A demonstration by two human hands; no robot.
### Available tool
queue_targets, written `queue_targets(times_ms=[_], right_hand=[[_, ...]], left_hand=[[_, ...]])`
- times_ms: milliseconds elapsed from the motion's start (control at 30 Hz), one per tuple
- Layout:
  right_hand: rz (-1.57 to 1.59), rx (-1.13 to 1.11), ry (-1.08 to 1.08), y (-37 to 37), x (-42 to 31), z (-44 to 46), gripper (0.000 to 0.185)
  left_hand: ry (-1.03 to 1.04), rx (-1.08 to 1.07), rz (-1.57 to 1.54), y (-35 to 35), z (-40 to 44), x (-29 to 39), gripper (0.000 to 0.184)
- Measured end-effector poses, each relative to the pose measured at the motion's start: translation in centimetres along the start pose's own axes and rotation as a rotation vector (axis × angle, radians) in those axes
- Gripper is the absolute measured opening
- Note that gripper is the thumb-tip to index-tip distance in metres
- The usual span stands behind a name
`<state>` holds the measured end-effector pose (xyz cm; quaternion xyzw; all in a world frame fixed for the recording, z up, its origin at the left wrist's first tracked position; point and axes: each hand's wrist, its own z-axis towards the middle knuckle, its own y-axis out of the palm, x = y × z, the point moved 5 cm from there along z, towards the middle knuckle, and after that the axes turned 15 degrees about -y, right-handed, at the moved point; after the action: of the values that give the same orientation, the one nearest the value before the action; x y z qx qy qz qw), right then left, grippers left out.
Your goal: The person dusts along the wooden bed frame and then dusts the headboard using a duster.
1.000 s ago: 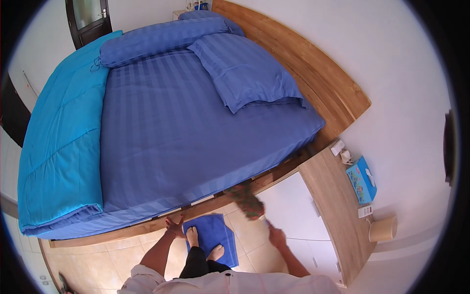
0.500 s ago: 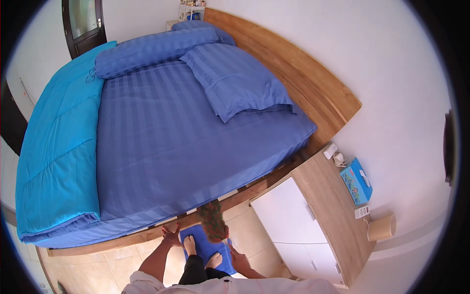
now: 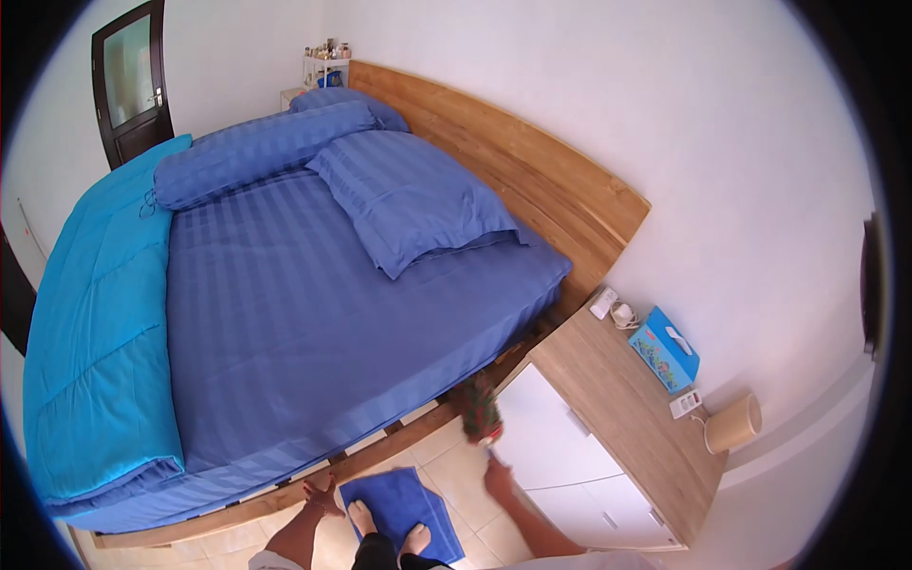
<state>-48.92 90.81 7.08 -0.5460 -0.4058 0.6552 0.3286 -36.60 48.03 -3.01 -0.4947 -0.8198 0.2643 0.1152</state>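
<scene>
My right hand (image 3: 498, 478) is closed round the handle of a duster. The duster's dark green and red head (image 3: 482, 410) lies against the wooden bed frame (image 3: 404, 444), close to the white cabinet front. At the lower left, my left hand (image 3: 323, 496) is empty with its fingers spread, near the lower rail of the frame. Above both hands is the mattress with a blue striped sheet (image 3: 313, 332).
A blue mat (image 3: 404, 508) lies under my feet. To the right stands a wood-topped cabinet (image 3: 608, 399) with a tissue box (image 3: 665, 350), a lamp (image 3: 733, 424) and chargers. A turquoise blanket (image 3: 100, 351) covers the bed's left side; pillows (image 3: 408, 199) lie near the headboard.
The duster went left over the mat, then back right toward the cabinet with my right hand. My left hand stays spread by the frame. The view has shifted, so the bed sits lower and further left.
</scene>
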Motion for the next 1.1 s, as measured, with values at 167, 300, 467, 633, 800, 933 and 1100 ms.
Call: queue_targets(times_ms=[167,300,467,633,800,933,1100], right_hand=[[0.292,-0.202,-0.179,1.3,-9.3,-9.2,0.049],[0.057,-0.533,-0.146,-0.2,-7.3,-8.8,0.048],[-0.015,-0.081,-0.043,-3.5,-1.5,-1.2,0.044],[0.145,0.142,-0.031,-1.9,-4.5,-0.3,0.042],[0.243,-0.304,-0.104,-0.2,-13.8,-10.0,0.048],[0.199,-0.452,-0.215,0.0,-12.4,-12.9,0.051],[0.262,-0.011,0.231,-3.0,-8.9,-15.7,0.044]], left_hand=[[0.040,-0.061,0.004,-1.2,-0.9,0.2,0.134],[0.040,-0.017,0.004,-0.8,-0.4,0.0,0.136],[0.039,-0.043,0.017,-0.3,0.3,0.1,0.136],[0.045,0.041,0.024,-0.1,0.5,-0.1,0.133],[0.028,-0.032,0.040,-0.9,0.1,0.0,0.135],[0.029,-0.012,0.039,-0.3,-0.2,0.2,0.136],[0.050,-0.036,0.043,-0.4,0.6,-0.1,0.138]])
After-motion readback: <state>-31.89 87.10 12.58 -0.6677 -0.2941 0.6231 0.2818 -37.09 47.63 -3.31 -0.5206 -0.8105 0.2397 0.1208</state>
